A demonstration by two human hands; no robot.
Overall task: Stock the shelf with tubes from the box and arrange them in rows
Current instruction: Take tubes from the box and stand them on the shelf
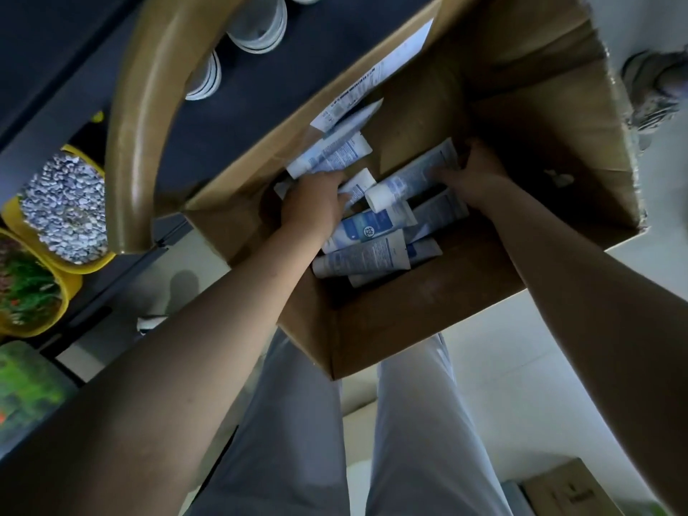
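Gathering from the cardboard box (376, 329): gripping a white-capped tube (409, 179) with right hand (470, 176), digging left hand (315, 202) among loose tubes (368, 252), grip unclear. Next: lifting clear toward the shelf (298, 68).

Entry: head view, the single view. You wore the camera on your head. It was wide-angle and faced forward and steeply down. Range was close: your forearms entered from the lower left and lower right corners and met at frame centre, inside the open box (409, 314). There your left hand (316, 199) and right hand (474, 175) reached the tubes (366, 251). Your trousers (298, 422) filled the lower middle. A dark shelf (257, 106) crossed the upper left.
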